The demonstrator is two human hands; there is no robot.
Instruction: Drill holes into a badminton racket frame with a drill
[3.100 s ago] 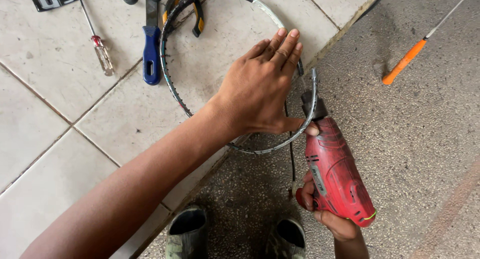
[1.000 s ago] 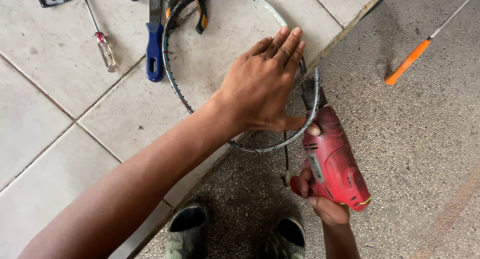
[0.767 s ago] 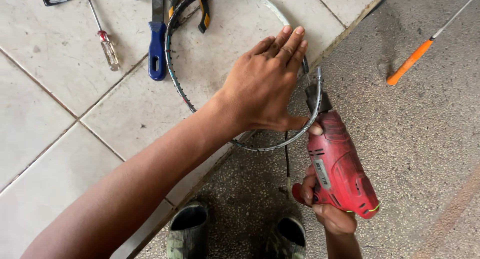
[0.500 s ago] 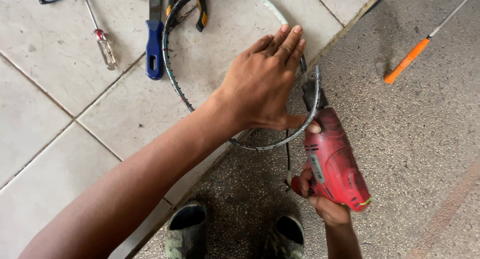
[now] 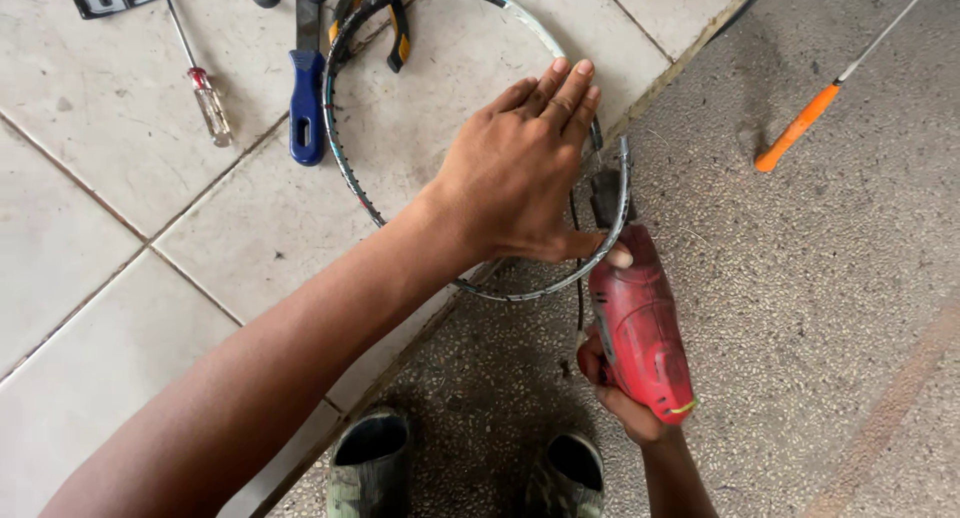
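Two hands work one ring: the left hand (image 5: 525, 173) stays flat and open, pinning the thin metal hoop (image 5: 345, 168) to the tiled floor (image 5: 120, 278). The right hand (image 5: 620, 398) still grips the red drill (image 5: 640, 338), its nose barely shifted, against the hoop's near edge beside the thumb.

Looks like a repair workshop floor, tile (image 5: 250, 248) & rough concrete (image 5: 820, 308). Tools lie about: screwdrivers (image 5: 205, 88), pliers (image 5: 395, 33), red drill (image 5: 640, 338).

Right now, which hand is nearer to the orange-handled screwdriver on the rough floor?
Right. The right hand grips the red drill below and left of the orange-handled screwdriver; the left hand lies flat on the rim, a little farther left.
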